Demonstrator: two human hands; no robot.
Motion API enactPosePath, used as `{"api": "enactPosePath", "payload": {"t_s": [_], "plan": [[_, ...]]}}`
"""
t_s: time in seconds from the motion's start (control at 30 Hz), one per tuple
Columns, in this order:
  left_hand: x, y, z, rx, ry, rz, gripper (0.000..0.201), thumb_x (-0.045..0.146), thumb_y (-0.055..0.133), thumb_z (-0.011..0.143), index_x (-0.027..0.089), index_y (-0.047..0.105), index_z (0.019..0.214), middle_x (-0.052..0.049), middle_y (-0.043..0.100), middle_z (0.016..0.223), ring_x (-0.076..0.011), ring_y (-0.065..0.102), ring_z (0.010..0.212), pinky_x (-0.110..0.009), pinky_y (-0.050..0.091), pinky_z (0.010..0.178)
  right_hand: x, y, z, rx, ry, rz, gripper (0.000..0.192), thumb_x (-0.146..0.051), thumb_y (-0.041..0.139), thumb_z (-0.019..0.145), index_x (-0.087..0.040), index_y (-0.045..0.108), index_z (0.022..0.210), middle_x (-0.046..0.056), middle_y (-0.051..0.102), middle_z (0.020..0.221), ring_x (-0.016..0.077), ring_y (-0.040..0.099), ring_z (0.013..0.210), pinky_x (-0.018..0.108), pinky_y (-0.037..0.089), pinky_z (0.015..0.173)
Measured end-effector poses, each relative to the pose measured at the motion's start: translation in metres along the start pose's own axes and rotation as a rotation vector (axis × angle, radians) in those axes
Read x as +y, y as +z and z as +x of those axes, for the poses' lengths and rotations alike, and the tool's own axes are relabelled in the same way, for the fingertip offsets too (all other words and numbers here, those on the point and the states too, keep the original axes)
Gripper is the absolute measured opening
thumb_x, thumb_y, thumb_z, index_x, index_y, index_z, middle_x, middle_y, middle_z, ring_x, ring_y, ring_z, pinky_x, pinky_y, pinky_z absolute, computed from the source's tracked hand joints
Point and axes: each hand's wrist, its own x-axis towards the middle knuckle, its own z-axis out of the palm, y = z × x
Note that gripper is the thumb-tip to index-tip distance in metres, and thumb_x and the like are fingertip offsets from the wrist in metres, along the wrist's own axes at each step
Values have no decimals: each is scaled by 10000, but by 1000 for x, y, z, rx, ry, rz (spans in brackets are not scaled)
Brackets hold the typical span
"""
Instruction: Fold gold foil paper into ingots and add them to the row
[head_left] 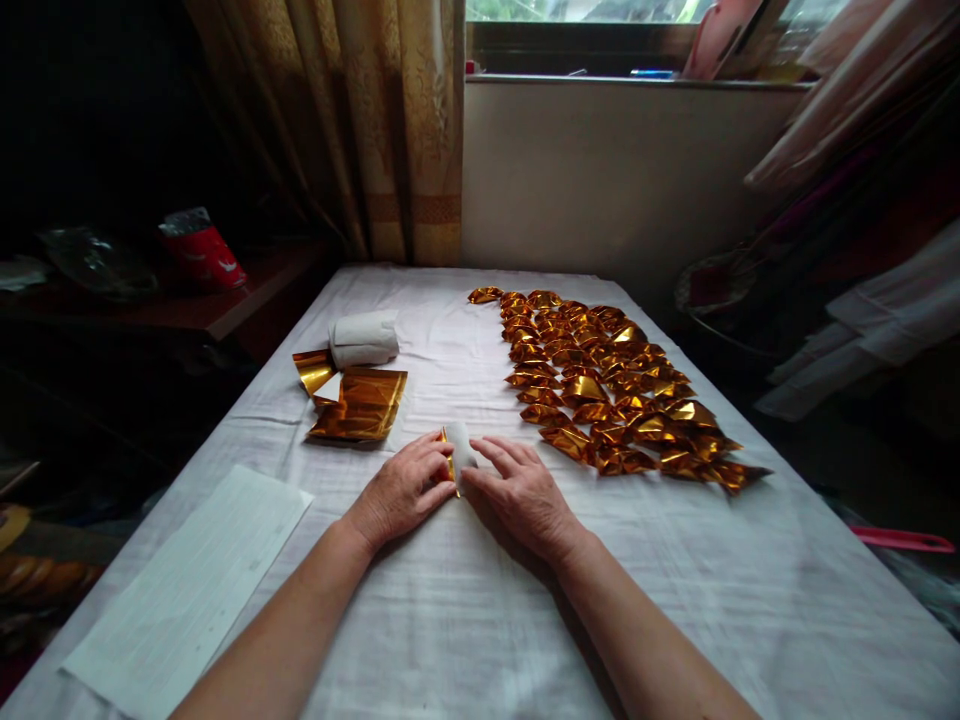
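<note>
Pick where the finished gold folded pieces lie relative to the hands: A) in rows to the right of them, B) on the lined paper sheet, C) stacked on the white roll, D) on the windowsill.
A: the gold folded pieces lie in rows on the white cloth, right of the right hand.

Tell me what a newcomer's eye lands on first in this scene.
First, the big spread of shiny folded gold foil pieces on the right of the white cloth-covered table. Next, at centre, the left hand and right hand together pinch a small gold-and-white foil sheet. To the left lies a stack of flat gold foil sheets beside a white paper roll.
</note>
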Motion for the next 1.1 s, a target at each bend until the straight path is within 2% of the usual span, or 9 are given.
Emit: {"api": "enactPosePath", "payload": {"t_s": [0.17,0.3,0.53,0.77,1.1], "plan": [[1,5,0,19,-27,10,52,237,635,861,202,615,828,-81,662,1243,-250,491,1323,-447,440,1098,3,4,-2,-26,13,60,175,-249,596,928,-300,745,1004,65,603,1352,252,518,1253,415,424,997],[1,7,-1,49,-32,5,49,205,649,833,206,604,814,-75,673,1216,-255,513,1302,-455,438,1098,10,12,-5,22,74,170,151,-264,613,910,-271,745,982,78,632,1304,265,527,1235,431,439,994],[4,11,-1,74,-59,11,81,208,670,805,210,589,798,-84,680,1200,-266,529,1283,-460,438,1093,12,22,1,34,247,292,85,-281,649,877,-268,733,887,57,690,1190,261,572,1176,461,428,988],[4,11,-2,85,-55,-13,71,205,654,821,209,586,801,-77,690,1155,-249,543,1264,-453,422,1107,6,21,9,19,315,315,42,-275,678,850,-247,709,846,61,694,1169,257,579,1163,444,401,970],[6,10,0,81,-70,-33,105,237,695,806,209,593,801,-76,683,1164,-246,550,1246,-447,439,1087,0,19,14,30,334,305,27,-254,684,826,-236,664,832,58,690,1166,244,582,1141,410,368,948]]}}
